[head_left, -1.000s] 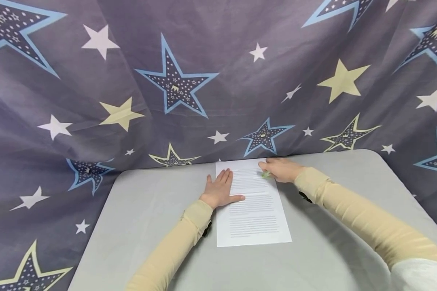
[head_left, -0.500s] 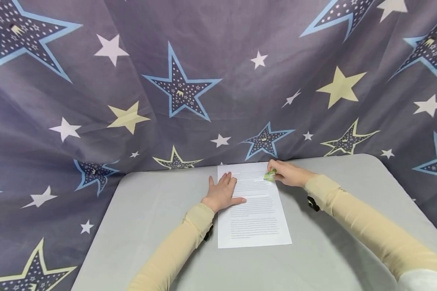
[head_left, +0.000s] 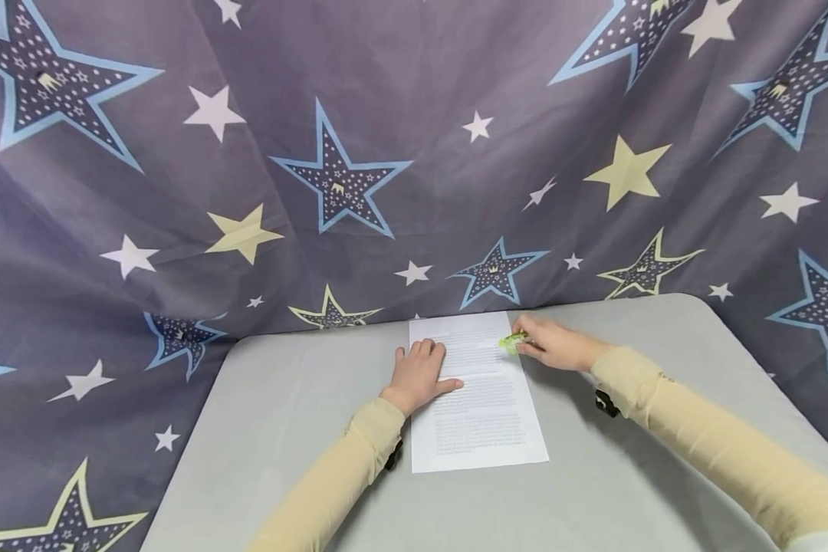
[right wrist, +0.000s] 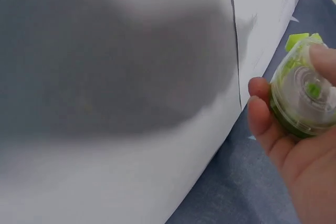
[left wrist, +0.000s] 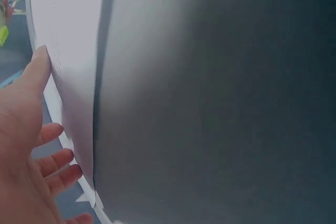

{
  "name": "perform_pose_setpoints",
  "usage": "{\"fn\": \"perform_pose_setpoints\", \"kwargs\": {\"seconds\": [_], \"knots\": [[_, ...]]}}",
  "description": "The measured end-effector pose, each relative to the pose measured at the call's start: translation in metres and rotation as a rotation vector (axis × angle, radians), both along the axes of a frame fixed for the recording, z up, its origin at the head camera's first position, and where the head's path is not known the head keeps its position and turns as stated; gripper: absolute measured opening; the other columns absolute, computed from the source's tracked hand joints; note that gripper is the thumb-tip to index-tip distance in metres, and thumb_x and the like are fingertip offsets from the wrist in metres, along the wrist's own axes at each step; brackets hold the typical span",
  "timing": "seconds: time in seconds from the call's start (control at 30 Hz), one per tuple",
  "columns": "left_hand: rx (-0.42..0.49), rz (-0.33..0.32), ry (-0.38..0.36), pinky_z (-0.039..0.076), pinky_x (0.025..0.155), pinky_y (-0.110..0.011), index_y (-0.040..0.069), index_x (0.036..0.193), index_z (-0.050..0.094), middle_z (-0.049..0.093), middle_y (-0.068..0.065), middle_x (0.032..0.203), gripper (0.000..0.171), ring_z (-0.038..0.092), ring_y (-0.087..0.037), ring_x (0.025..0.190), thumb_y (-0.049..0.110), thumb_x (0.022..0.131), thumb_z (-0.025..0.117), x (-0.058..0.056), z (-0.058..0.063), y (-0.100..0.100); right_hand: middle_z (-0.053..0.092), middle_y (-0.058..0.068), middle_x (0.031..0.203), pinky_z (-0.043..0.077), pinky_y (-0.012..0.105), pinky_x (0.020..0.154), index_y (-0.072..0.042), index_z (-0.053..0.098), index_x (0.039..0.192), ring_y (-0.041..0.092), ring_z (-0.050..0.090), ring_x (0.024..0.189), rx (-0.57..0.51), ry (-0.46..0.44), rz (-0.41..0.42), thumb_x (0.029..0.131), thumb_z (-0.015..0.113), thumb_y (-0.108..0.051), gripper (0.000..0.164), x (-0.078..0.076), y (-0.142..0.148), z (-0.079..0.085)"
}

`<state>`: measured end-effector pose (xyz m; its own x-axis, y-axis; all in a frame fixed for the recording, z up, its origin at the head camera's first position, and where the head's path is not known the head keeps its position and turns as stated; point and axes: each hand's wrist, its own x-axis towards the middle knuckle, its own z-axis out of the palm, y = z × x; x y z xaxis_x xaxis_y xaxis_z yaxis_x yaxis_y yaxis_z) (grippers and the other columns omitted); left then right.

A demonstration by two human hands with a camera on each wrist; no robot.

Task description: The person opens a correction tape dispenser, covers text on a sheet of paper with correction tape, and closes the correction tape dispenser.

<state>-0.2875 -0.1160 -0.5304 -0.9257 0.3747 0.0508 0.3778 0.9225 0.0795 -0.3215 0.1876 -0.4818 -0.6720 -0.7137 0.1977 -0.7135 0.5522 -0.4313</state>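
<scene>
A printed sheet of paper (head_left: pixel 479 429) lies lengthwise on the table, its far end by the curtain. On the sheet's left side my left hand (head_left: pixel 417 379) rests with fingers spread and thumb pointing right across the text. My right hand (head_left: pixel 555 343) holds a green, clear-cased correction tape (head_left: pixel 512 343) at the sheet's upper right edge. In the right wrist view, thumb and fingers grip the round case of the correction tape (right wrist: pixel 307 93), and its bright green tip points away from the palm. Blank white patches interrupt the upper lines of print, left of the tip.
The grey table (head_left: pixel 303 429) has rounded far corners. Directly behind it hangs a dark star-patterned curtain (head_left: pixel 414 199). Dark wrist devices sit under both sleeves; the right one (head_left: pixel 606 402) shows beneath the cuff.
My right hand has shifted rightward from over the sheet's upper right part to its edge, bringing more of the correction tape into sight. The left hand stays on the sheet. The head view has shifted slightly.
</scene>
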Motion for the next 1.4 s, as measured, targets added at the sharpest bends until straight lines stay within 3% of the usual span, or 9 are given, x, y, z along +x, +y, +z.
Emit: {"fn": "perform_pose_setpoints", "kwargs": {"seconds": [0.27, 0.53, 0.63, 0.77, 0.97, 1.13, 1.4], "knots": [[0.053, 0.027, -0.011, 0.039, 0.093, -0.052, 0.009, 0.124, 0.061, 0.056, -0.013, 0.118, 0.067, 0.051, -0.030, 0.106, 0.064, 0.088, 0.074, 0.004, 0.002, 0.001, 0.053, -0.001, 0.099, 0.051, 0.029, 0.068, -0.010, 0.058, 0.115, 0.006, 0.049, 0.075, 0.024, 0.032, -0.049, 0.101, 0.067, -0.013, 0.017, 0.030, 0.001, 0.002], [0.088, 0.014, -0.004, 0.037, 0.096, -0.054, 0.010, 0.126, 0.063, 0.060, -0.012, 0.121, 0.057, 0.052, -0.030, 0.110, 0.057, 0.095, 0.069, 0.015, 0.007, 0.000, 0.052, -0.005, 0.099, 0.049, 0.027, 0.067, -0.014, 0.057, 0.116, 0.003, 0.047, 0.073, 0.018, 0.040, -0.009, 0.103, 0.065, -0.016, 0.016, 0.055, 0.000, 0.010], [0.138, -0.020, 0.022, 0.038, 0.096, -0.050, 0.013, 0.122, 0.066, 0.064, -0.008, 0.117, 0.044, 0.055, -0.027, 0.108, 0.050, 0.099, 0.068, 0.021, 0.011, 0.002, 0.052, -0.006, 0.099, 0.049, 0.025, 0.066, -0.015, 0.057, 0.117, 0.002, 0.047, 0.072, 0.010, 0.054, 0.010, 0.103, 0.065, -0.016, 0.016, 0.063, -0.001, 0.014], [0.264, -0.111, 0.049, 0.042, 0.093, -0.045, 0.015, 0.112, 0.071, 0.070, 0.000, 0.105, 0.026, 0.059, -0.021, 0.100, 0.036, 0.098, 0.072, 0.031, 0.020, 0.007, 0.053, -0.007, 0.102, 0.049, 0.024, 0.067, -0.015, 0.057, 0.118, 0.001, 0.048, 0.073, 0.004, 0.057, 0.021, 0.104, 0.064, -0.017, 0.017, 0.073, -0.002, 0.017], [0.379, -0.252, 0.003, 0.045, 0.089, -0.039, 0.015, 0.107, 0.072, 0.073, 0.006, 0.098, 0.019, 0.061, -0.015, 0.096, 0.030, 0.096, 0.076, 0.050, 0.030, 0.018, 0.056, -0.008, 0.104, 0.053, 0.027, 0.072, -0.016, 0.057, 0.119, 0.002, 0.052, 0.079, 0.004, 0.085, 0.043, 0.104, 0.064, -0.019, 0.017, 0.086, -0.002, 0.018], [0.414, -0.292, -0.042, 0.044, 0.090, -0.037, 0.014, 0.108, 0.072, 0.073, 0.008, 0.098, 0.022, 0.061, -0.013, 0.096, 0.031, 0.096, 0.077, 0.066, 0.034, 0.025, 0.060, -0.009, 0.105, 0.055, 0.028, 0.075, -0.016, 0.058, 0.120, 0.001, 0.057, 0.083, -0.026, 0.094, 0.078, 0.103, 0.066, -0.018, 0.018, 0.095, -0.001, 0.017], [0.471, -0.323, -0.074, 0.044, 0.089, -0.033, 0.014, 0.108, 0.072, 0.073, 0.008, 0.097, 0.021, 0.062, -0.013, 0.095, 0.030, 0.095, 0.078, 0.082, 0.032, 0.024, 0.064, -0.011, 0.101, 0.056, 0.025, 0.074, -0.015, 0.058, 0.116, 0.000, 0.060, 0.083, -0.082, 0.132, 0.134, 0.101, 0.069, -0.020, 0.019, 0.110, -0.004, 0.011]]}}
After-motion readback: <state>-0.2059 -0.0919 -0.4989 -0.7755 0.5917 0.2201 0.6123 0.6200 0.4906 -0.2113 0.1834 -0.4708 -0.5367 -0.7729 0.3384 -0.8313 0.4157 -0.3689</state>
